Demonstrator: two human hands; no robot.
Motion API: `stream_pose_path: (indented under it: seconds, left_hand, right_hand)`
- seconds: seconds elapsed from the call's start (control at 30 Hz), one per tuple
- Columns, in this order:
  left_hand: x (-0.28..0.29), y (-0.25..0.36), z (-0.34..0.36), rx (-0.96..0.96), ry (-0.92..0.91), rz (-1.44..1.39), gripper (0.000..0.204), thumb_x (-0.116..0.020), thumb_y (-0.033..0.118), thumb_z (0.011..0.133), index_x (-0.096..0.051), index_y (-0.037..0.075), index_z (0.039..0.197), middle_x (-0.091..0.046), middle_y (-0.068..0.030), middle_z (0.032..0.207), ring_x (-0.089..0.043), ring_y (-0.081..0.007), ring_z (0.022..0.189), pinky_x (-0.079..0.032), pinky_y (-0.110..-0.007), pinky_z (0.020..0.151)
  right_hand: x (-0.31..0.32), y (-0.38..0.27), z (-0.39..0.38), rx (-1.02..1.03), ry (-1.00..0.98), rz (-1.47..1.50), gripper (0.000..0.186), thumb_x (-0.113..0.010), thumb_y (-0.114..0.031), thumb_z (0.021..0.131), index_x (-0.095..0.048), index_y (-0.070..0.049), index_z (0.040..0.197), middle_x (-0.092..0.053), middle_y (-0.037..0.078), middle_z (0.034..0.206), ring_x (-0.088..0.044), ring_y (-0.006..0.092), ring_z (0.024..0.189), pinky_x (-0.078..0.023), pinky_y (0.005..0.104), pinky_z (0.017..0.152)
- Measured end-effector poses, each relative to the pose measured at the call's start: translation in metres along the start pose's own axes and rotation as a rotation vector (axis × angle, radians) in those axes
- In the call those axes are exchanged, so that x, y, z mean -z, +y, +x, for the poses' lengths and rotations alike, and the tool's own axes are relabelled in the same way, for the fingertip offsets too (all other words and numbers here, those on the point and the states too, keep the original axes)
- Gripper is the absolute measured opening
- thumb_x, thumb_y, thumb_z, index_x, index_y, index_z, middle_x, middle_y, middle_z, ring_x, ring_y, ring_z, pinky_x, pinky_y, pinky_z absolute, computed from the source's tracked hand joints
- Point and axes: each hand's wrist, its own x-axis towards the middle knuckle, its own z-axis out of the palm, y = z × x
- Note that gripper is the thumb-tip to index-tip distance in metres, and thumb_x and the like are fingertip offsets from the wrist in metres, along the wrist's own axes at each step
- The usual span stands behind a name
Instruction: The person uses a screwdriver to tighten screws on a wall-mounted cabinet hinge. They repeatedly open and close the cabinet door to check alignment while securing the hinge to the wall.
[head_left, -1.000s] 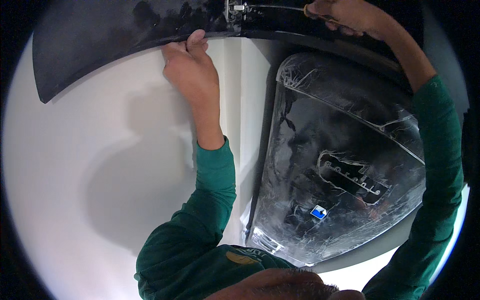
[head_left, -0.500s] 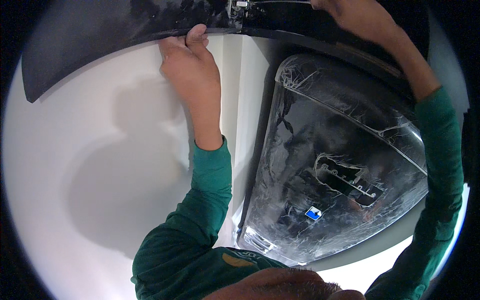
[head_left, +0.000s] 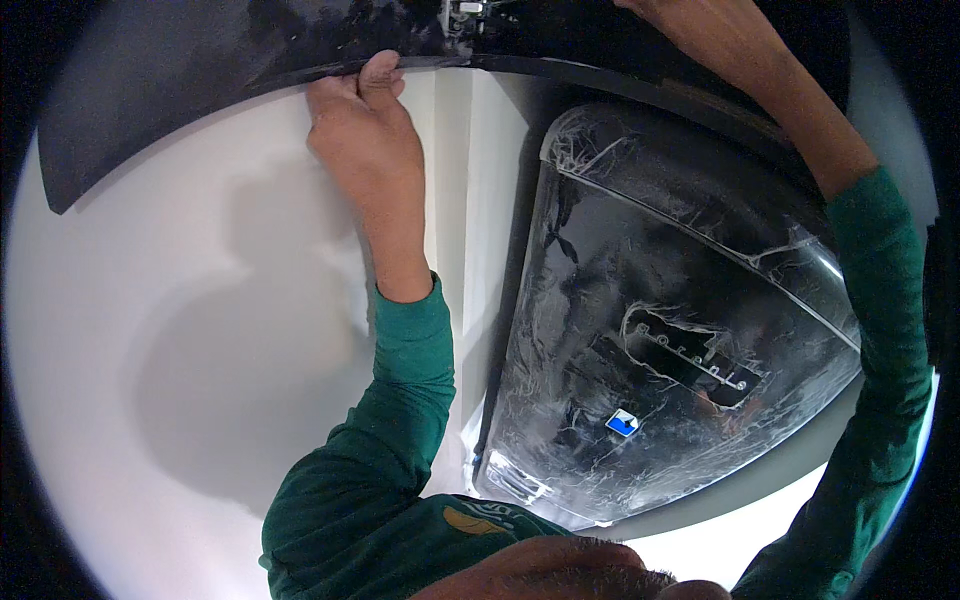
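Observation:
Across the top runs a dark panel (head_left: 200,85) with a curved lower edge. My left hand (head_left: 362,135) is closed on that edge, the thumb pointing up and the other fingers partly hidden. A metal fitting (head_left: 466,12) that looks like a hinge or latch is on the panel, right of this hand and cut by the upper border. My right hand (head_left: 690,25) reaches up to the panel at the upper right. Its fingertips are out of the picture, so what they touch does not show.
A glossy black unit (head_left: 580,290) in wrinkled clear film stands at the right, with raised silver lettering and a blue-and-white sticker (head_left: 622,422). A white wall (head_left: 100,350) fills the left, carrying my shadow. A pale vertical strip (head_left: 452,200) runs between them.
The whole scene, with the panel, fitting and left hand, has shifted slightly left. My right hand has moved slightly up and left, further past the upper border. The left hand keeps its grip.

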Motion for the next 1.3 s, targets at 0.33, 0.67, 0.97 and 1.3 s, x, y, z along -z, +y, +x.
stream_pose_path:
  seconds: [0.33,0.67,0.97,1.3]
  left_hand:
    - [-0.005,-0.015,0.003,-0.036,0.023,-0.008,0.013,-0.063,0.004,0.1,-0.056,-0.006,0.097,-0.078,-0.0147,0.088,-0.079,-0.0243,0.08,-0.062,-0.032,0.07]
    - [-0.013,-0.005,-0.002,-0.064,0.043,0.071,0.012,-0.066,0.006,0.099,-0.058,-0.004,0.097,-0.077,-0.0143,0.083,-0.079,-0.0244,0.078,-0.061,-0.033,0.068]
    - [-0.004,-0.012,0.004,-0.029,0.03,0.009,0.012,-0.062,0.006,0.101,-0.058,-0.004,0.097,-0.078,-0.0143,0.086,-0.079,-0.0241,0.079,-0.061,-0.034,0.068]
    - [-0.028,-0.002,-0.005,0.011,-0.041,-0.078,0.027,-0.066,0.02,0.102,-0.062,-0.005,0.094,-0.078,-0.0189,0.088,-0.08,-0.0253,0.084,-0.06,-0.034,0.076]
  right_hand:
    - [0.052,0.02,0.048,-0.467,-0.667,0.888,0.028,-0.068,-0.031,0.097,-0.068,-0.003,0.09,-0.064,0.006,0.074,-0.057,0.0195,0.059,-0.048,0.0353,0.056]
    - [0.028,0.008,0.014,-0.29,-0.347,0.413,0.031,-0.061,-0.031,0.102,-0.07,-0.002,0.103,-0.071,0.013,0.09,-0.069,0.0267,0.075,-0.055,0.0405,0.066]
    - [0.025,0.0,0.014,-0.114,-0.238,0.315,0.032,-0.06,-0.032,0.103,-0.067,-0.001,0.104,-0.071,0.016,0.093,-0.073,0.0305,0.084,-0.058,0.0419,0.073]
    - [0.055,0.028,0.022,-0.533,-0.615,0.573,0.046,-0.06,-0.037,0.102,-0.072,0.007,0.096,-0.074,0.025,0.094,-0.072,0.0405,0.09,-0.054,0.0478,0.079]
